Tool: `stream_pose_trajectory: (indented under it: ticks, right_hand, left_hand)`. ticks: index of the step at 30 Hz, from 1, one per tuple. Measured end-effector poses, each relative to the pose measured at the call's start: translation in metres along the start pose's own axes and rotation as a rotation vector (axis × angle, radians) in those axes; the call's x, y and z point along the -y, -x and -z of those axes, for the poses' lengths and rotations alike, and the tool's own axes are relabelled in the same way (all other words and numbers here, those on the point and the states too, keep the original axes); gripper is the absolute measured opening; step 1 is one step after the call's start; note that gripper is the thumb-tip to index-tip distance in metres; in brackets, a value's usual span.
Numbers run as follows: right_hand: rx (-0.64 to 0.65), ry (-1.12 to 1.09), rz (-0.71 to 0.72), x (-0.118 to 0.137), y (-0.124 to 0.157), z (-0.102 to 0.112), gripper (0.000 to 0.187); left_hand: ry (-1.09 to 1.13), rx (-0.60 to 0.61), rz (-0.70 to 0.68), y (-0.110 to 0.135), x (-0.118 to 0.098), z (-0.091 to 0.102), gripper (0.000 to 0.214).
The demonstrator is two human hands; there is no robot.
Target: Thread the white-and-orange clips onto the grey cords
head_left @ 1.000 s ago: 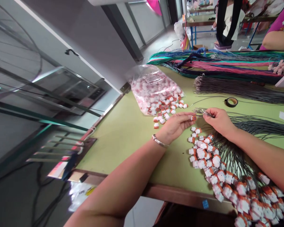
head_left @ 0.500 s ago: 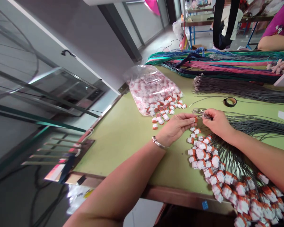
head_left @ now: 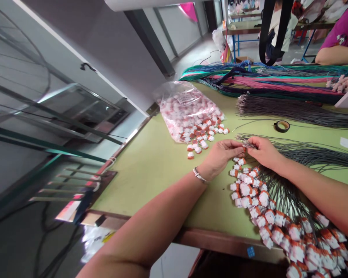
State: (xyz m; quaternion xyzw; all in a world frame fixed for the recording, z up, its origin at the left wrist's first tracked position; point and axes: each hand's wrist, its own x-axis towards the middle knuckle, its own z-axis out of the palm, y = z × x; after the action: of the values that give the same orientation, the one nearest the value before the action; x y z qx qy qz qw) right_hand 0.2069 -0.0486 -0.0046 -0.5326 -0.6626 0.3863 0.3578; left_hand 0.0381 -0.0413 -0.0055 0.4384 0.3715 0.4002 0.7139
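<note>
Left hand (head_left: 222,155): fingers are pinching a connector (head_left: 244,149), just beside right fingertips | right hand (head_left: 263,151): is holding wires (head_left: 249,144) | green tabletop (head_left: 156,173) is stretching left of fingers | front edge (head_left: 220,239) is running bodyward of them

The left hand (head_left: 220,156) covers most of what seems to be an orange plug (head_left: 244,150); whether anything enters it is too small to tell. The right hand (head_left: 265,151) hides part of its wires (head_left: 246,142). The bottom edge cuts off the pile of plugs (head_left: 270,217), the right edge a purple sleeve (head_left: 342,35).
</note>
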Motion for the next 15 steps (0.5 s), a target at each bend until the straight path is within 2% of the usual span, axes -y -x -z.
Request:
stream_pose_trajectory:
  ticks: [4, 10, 15]
  right_hand:
    - [0.019, 0.002, -0.033, 0.0004, -0.0001, -0.0008, 0.009]
    - [-0.001, -0.126, -0.062, 0.0035, 0.0004, 0.0030, 0.014]
    - [-0.007, -0.072, -0.094, 0.0042, -0.0002, 0.0017, 0.010]
  left_hand:
    - [0.018, -0.006, 0.005, -0.0015, 0.0024, -0.0006, 0.022]
    - [0.023, -0.007, 0.024, 0.0000, 0.0001, 0.0006, 0.021]
    - [0.001, 0.020, 0.007, 0.0004, -0.0006, -0.0003, 0.021]
